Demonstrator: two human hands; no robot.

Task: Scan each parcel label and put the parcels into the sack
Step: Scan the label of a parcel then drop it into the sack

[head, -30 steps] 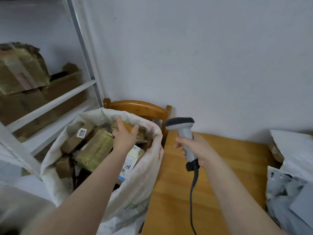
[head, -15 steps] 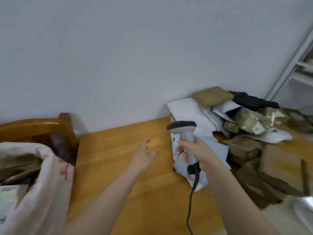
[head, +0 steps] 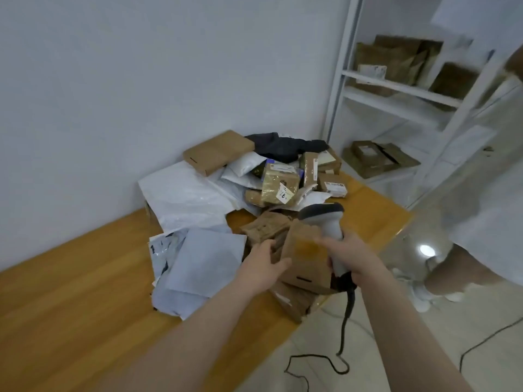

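Observation:
A wooden table [head: 85, 278] carries a pile of parcels [head: 280, 182]: brown boxes, white and grey mailer bags. My left hand [head: 263, 264] grips the left edge of a flat brown cardboard parcel [head: 305, 258], tilted up at the near side of the pile. My right hand [head: 353, 256] holds the grey barcode scanner [head: 322, 215] by its handle, right behind that parcel, with its head just above the parcel's top edge. The black scanner cable [head: 343, 329] hangs down to the floor. No label shows on the parcel's visible face. The sack is out of view.
A white shelf rack [head: 396, 89] with brown boxes stands at the back right. Another person [head: 467, 244] stands to the right of the table, on the shiny floor. A grey mailer bag [head: 203, 261] lies left of my left hand.
My view swung right, from the sack to the parcel pile. My left hand left the sack, crossed the table and took hold of the brown parcel. The scanner stayed in my right hand.

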